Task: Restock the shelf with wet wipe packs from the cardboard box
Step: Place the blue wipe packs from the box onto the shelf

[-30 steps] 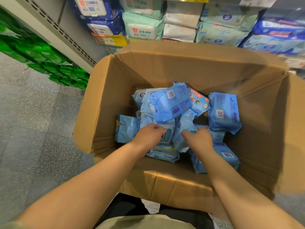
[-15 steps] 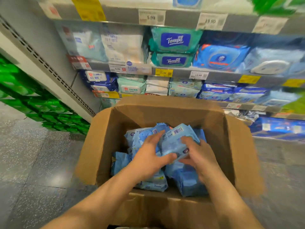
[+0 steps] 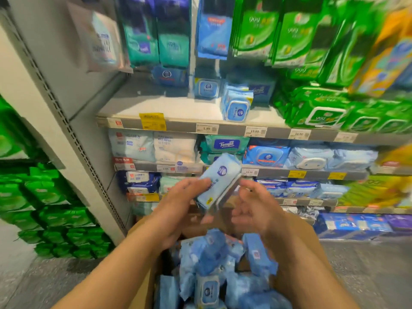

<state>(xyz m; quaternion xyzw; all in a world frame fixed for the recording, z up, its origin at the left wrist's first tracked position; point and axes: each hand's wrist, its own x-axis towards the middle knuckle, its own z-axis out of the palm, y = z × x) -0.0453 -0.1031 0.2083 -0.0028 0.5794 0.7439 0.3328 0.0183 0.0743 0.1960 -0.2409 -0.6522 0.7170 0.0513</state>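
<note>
Grey shelf (image 3: 156, 105): blue wipe pack (image 3: 236, 105) upright, green packs (image 3: 321, 110) just right.

Two forearms are showing bare from elbow to wrist, no sleeves reaching into view. Left hand (image 3: 178, 208) and right hand (image 3: 256, 210) are wearing no gloves, rings, watch or bands. Fingernails are looking short.
</note>
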